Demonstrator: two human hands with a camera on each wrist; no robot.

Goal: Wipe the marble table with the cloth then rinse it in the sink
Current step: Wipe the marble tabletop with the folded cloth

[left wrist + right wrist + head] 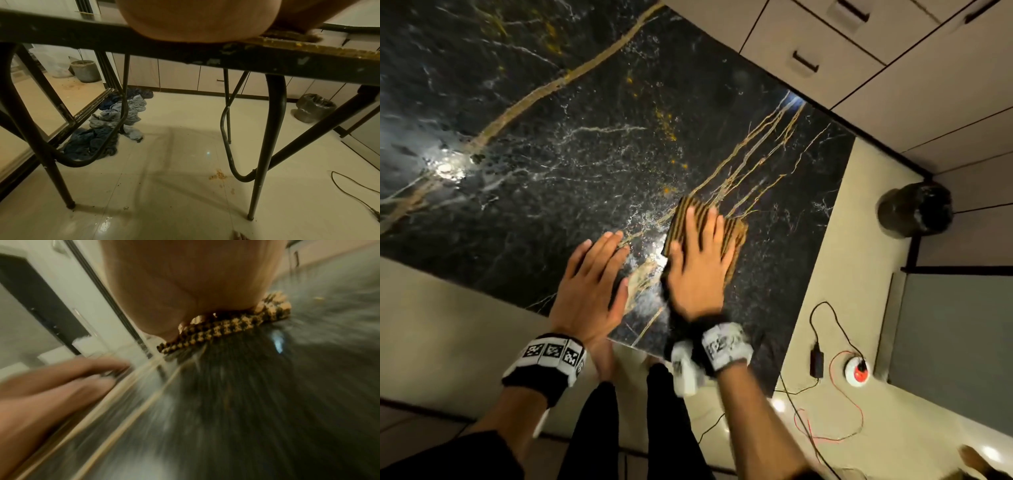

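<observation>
Where the head view looks straight down, I see the marble table as a black slab with gold and white veins, wet glare patches and orange specks across its top. The left wrist view alone shows what lies beneath it: dark metal legs, a pale tiled floor with small brown stains, a heap of blue clothes by a sliding door frame, and a bag-lined bin near the cabinets. That view also shows yellow crumbs along the table edge. The head view shows the same bin from above, cabinet drawers, and a black and red cable on the floor.

My left hand lies flat on the marble near the front edge, fingers straight and spread, holding nothing. My right hand lies palm down on the cloth, fingers straight and slightly apart, pressing it to the table just beside the left hand. Both wrists carry marker bands.

The cloth is a folded pad with a tan and black pattern; the head view reads it as stripes, while the right wrist view shows its edge as a small check, several layers thick, under the heel of the palm. The right wrist view is heavily streaked with blur, so the marble surface there shows no detail.
</observation>
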